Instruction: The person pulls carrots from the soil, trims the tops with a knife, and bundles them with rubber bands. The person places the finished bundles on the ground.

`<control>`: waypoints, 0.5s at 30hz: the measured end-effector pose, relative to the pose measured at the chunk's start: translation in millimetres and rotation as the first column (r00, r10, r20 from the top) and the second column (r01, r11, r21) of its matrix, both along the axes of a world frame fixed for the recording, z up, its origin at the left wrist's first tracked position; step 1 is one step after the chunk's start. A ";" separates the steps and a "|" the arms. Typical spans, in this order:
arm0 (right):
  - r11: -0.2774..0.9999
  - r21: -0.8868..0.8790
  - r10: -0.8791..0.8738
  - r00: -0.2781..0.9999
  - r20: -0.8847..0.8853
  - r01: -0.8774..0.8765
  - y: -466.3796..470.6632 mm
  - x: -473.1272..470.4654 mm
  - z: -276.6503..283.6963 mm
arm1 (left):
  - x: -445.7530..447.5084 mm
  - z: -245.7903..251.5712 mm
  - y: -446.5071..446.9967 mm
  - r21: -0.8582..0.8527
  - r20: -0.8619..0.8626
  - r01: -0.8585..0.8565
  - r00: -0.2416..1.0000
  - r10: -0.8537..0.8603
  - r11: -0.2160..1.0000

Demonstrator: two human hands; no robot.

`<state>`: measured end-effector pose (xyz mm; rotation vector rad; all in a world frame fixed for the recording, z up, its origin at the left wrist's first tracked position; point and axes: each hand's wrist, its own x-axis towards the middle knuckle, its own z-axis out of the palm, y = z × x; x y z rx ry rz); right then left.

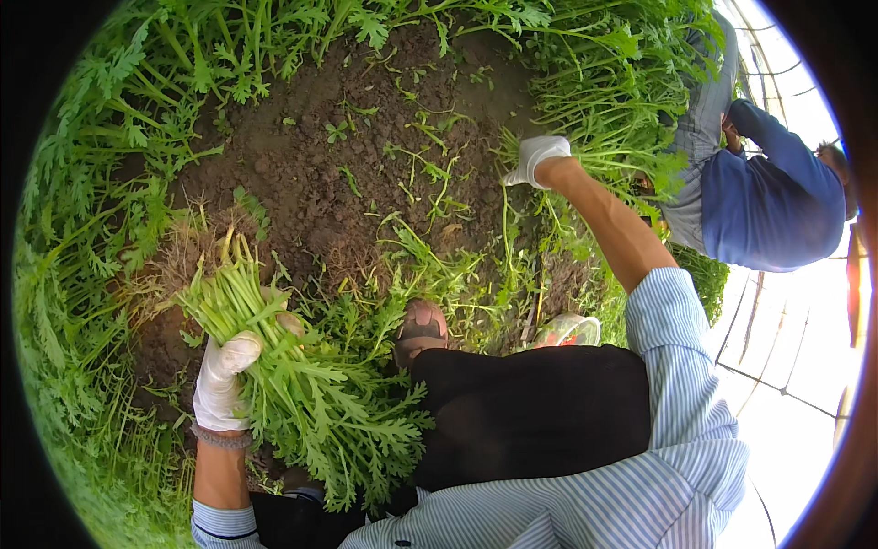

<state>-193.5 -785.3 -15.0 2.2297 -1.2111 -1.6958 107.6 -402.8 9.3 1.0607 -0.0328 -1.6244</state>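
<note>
My left hand [226, 377], in a white glove, is closed round a thick bunch of leafy greens with lobed leaves [309, 384] at the lower left. Pale cut-looking stem ends point up and away from me, and the leaves hang towards my lap. A tangle of dry roots [182, 257] lies just beyond the stem ends. At the upper right my right hand [538, 161], also gloved in white, reaches to the base of standing greens [610, 130]. Stems show on both sides of it; its fingers are mostly turned away, so its grip is hidden.
Brown soil [309, 151] with scattered stems and small weeds lies ahead. Dense greens [89, 206] stand along the left and far sides. A clear plastic container [569, 331] is beside my knee, near my shoe [422, 329]. Another person in a blue top [768, 199] bends at the right.
</note>
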 end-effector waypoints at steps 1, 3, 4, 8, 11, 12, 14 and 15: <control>0.999 0.014 0.039 0.999 -0.023 -0.039 3.5 -4.9 -4.5 | -0.2 -0.7 0.0 -0.015 -0.004 0.007 1.000 -0.007 1.000; 0.998 0.046 0.042 0.999 0.006 -0.042 2.9 -12.3 -9.1 | 0.0 -3.5 0.2 -0.007 -0.023 0.004 1.000 -0.004 1.000; 0.999 -0.026 -0.032 0.998 0.055 0.034 0.0 -14.4 -9.3 | -0.4 -4.9 1.1 0.012 -0.031 -0.008 0.999 0.009 1.000; 0.944 -0.018 -0.317 0.918 0.237 0.331 -6.1 -13.1 -9.5 | 0.3 -8.2 3.1 0.029 -0.017 -0.018 1.000 0.018 0.999; 0.953 0.070 -0.302 0.940 0.161 0.294 -1.0 -10.7 -14.9 | 0.6 -6.7 2.2 0.029 -0.010 0.005 1.000 -0.004 1.000; 0.982 0.083 -0.178 0.973 0.146 0.168 3.5 -11.6 -18.8 | 0.4 -5.3 1.7 0.029 -0.007 0.018 1.000 -0.018 0.999; 0.997 -0.039 -0.069 0.992 0.107 0.074 7.5 -15.3 -25.3 | -0.4 -1.6 1.3 0.015 0.003 0.000 1.000 0.000 1.000; 0.997 -0.072 -0.004 0.997 0.078 0.010 8.2 -18.1 -28.4 | -1.6 0.0 1.2 -0.001 0.004 -0.005 1.000 0.005 1.000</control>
